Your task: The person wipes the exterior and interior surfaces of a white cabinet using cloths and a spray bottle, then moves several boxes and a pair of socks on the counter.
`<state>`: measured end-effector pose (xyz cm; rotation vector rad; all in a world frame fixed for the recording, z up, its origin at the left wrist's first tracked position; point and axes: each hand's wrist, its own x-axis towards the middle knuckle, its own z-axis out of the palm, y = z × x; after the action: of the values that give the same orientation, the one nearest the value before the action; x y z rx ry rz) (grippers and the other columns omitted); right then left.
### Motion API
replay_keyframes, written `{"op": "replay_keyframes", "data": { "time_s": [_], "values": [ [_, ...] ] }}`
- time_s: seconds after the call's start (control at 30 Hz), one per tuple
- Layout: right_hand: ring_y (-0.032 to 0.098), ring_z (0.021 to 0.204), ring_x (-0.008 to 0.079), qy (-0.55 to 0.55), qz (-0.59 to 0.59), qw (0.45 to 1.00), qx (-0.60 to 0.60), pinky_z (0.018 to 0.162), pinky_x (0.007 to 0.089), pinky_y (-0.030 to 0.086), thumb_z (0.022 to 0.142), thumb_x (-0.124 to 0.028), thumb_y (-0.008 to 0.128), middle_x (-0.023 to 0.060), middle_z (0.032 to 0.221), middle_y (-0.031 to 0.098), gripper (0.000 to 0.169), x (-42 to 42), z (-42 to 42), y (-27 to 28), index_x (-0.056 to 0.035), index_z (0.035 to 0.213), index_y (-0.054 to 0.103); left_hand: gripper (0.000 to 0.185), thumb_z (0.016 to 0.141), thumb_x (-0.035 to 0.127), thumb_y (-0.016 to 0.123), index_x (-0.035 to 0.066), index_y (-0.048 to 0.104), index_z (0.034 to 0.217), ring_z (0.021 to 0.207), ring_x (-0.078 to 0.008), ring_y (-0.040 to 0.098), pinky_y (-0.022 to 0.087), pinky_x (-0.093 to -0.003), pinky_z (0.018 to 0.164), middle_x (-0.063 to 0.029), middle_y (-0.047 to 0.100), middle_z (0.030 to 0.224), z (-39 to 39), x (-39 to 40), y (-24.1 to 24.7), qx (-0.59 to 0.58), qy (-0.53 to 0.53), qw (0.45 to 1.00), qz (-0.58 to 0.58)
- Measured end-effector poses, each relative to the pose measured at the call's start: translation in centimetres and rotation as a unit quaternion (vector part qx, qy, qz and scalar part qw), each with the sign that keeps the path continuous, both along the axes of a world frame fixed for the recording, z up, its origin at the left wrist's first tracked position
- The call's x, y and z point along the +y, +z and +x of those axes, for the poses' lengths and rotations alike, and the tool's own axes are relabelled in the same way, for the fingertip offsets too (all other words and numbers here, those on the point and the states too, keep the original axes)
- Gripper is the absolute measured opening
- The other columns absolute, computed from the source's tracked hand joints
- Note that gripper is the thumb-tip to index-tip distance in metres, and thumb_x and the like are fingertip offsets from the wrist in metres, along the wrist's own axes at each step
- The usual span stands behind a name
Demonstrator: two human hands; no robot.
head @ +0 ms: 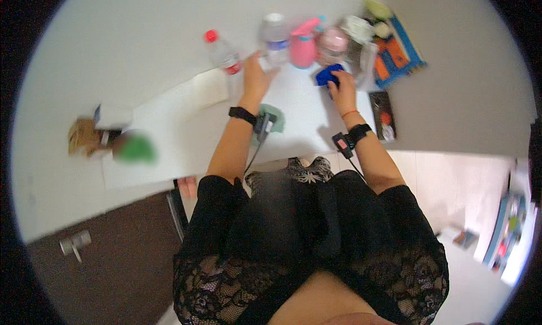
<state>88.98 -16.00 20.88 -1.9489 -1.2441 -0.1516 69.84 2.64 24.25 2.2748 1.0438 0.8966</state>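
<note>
My right hand (345,90) has its fingers on a small blue object (328,75), blurred, whose exact kind I cannot tell. My left hand (255,80) is raised over the table with thumb and fingers apart. Beside its fingertips stands a clear plastic bottle (276,45) with a white cap and a blue band. To the left of that hand is a smaller clear bottle (222,54) with a red cap and red label. A pink spray bottle (303,49) and a pinkish rounded container (333,44) stand beyond the blue object. Under my left wrist lies a pale green cloth-like item (273,117).
A blue-edged tray (406,41) with orange items is at back right. A dark flat box (382,115) lies near my right wrist. At left are a green item (137,148), a white box (112,116) and a brown object (82,134). A cream sheet (209,88) lies mid-table.
</note>
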Motion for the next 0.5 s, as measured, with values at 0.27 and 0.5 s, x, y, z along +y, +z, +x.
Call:
{"op": "replay_keyframes", "data": {
  "time_s": [0.27, 0.5],
  "values": [
    [0.054, 0.095, 0.0339, 0.019, -0.121, 0.992, -0.021, 0.084, 0.0418, 0.043, 0.070, -0.016, 0.070, 0.0166, 0.101, 0.058, 0.026, 2.7, -6.1, -2.7, -0.0067, 0.094, 0.062, 0.055, 0.065, 0.020, 0.078, -0.003, 0.053, 0.108, 0.100, -0.0310, 0.051, 0.043, -0.0395, 0.088, -0.0178, 0.055, 0.103, -12.2, 0.6, -2.1, -0.019, 0.109, 0.990, -0.082],
    [0.053, 0.094, 0.0354, 0.173, -0.062, 0.983, -0.013, 0.082, 0.0409, 0.043, 0.064, 0.005, 0.060, 0.0143, 0.098, 0.058, 0.035, 3.9, -12.0, -5.0, -0.0070, 0.097, 0.058, 0.083, 0.064, 0.019, 0.081, -0.007, 0.035, 0.129, 0.109, -0.0316, 0.052, 0.047, -0.0392, 0.089, -0.0213, 0.050, 0.121, -9.1, 5.4, -3.9, -0.030, 0.072, 0.992, -0.098]
  ]
}}
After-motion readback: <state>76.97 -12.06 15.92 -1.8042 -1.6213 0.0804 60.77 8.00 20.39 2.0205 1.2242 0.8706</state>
